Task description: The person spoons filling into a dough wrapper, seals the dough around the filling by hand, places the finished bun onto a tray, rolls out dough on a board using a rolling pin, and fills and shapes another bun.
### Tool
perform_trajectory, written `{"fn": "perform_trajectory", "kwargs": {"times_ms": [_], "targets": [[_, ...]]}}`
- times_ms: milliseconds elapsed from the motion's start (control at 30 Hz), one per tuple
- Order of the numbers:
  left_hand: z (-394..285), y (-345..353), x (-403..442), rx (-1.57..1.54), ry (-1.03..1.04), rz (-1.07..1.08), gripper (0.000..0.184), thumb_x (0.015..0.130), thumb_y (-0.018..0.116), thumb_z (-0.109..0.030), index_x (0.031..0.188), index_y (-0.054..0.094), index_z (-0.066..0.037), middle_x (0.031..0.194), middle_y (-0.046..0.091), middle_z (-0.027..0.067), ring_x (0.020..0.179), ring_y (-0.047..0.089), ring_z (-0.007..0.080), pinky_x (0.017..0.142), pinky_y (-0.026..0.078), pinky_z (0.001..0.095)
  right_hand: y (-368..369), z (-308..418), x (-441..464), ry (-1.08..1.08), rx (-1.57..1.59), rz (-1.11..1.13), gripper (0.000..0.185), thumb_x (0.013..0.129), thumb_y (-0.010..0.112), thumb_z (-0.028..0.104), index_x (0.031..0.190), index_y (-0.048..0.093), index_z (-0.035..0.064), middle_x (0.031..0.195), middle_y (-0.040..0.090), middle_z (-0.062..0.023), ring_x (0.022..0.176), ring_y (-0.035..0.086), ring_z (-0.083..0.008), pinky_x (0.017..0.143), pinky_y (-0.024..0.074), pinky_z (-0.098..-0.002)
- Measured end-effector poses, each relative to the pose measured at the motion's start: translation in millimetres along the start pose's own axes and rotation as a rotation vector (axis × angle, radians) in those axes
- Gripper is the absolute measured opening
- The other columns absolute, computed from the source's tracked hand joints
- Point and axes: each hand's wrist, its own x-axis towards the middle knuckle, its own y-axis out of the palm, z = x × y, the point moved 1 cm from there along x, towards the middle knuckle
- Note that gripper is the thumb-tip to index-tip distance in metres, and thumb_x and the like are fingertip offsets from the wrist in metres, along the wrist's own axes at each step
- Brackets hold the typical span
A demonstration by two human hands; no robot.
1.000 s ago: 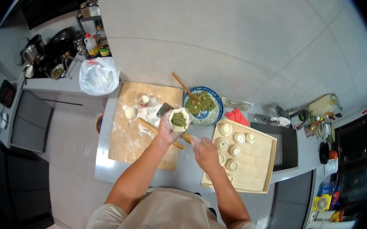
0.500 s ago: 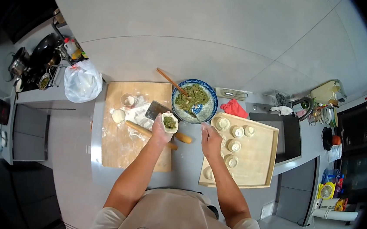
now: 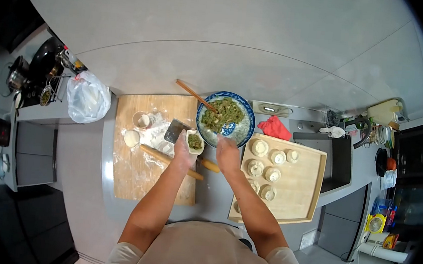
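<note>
Your left hand point(image 3: 184, 155) is raised and cupped around a dough wrapper point(image 3: 200, 148), its pale edge turned up around a mound of green filling point(image 3: 195, 141); the wrapper sits in the grasp, over the right side of the wooden board point(image 3: 131, 183) and just short of the bowl. Your right hand point(image 3: 227, 156) is closed in, fingers drawn together, at the near rim of the blue-and-white bowl point(image 3: 249, 116); whether it grips anything, you cannot tell from this angle. In the bowl, green filling mix lies heaped toward the far side, with the patterned bottom showing through nearer you. A pair of chopsticks point(image 3: 191, 92) leans in the mix, ends out over the far left rim. On the board, just beside your left hand: a broad metal blade point(image 3: 173, 130); a wooden handle point(image 3: 210, 165) shows on the other side of that hand, the join hidden. A rolling pin point(image 3: 155, 154) lies slantwise and runs under your left forearm. Farther left, a round of dough point(image 3: 132, 138), a small cup point(image 3: 143, 121) and scattered flour point(image 3: 157, 127). To the right of your right hand, a shallow wooden tray point(image 3: 296, 195) bears round dough parcels point(image 3: 272, 174) grouped toward its left side, some partly hidden by your forearm. Red cloth point(image 3: 274, 127) bunched just behind the tray; sink point(image 3: 339, 161) to its right.
</note>
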Motion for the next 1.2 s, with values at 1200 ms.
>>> {"fn": "perform_trajectory", "kwargs": {"times_ms": [1200], "targets": [[-63.4, 40.4, -102.2, -0.347, -0.097, 0.332, 0.047, 0.111, 0.041, -0.046, 0.117, 0.064, -0.006, 0.117, 0.069, 0.0179, 0.108, 0.066, 0.0381, 0.098, 0.055, 0.0574, -72.5, 94.1, -80.5, -0.626, -0.138, 0.055, 0.050, 0.080, 0.067, -0.007, 0.128, 0.071, 0.0042, 0.110, 0.067, -0.0159, 0.098, 0.065, -0.0361, 0.083, 0.0563, -0.0441]]}}
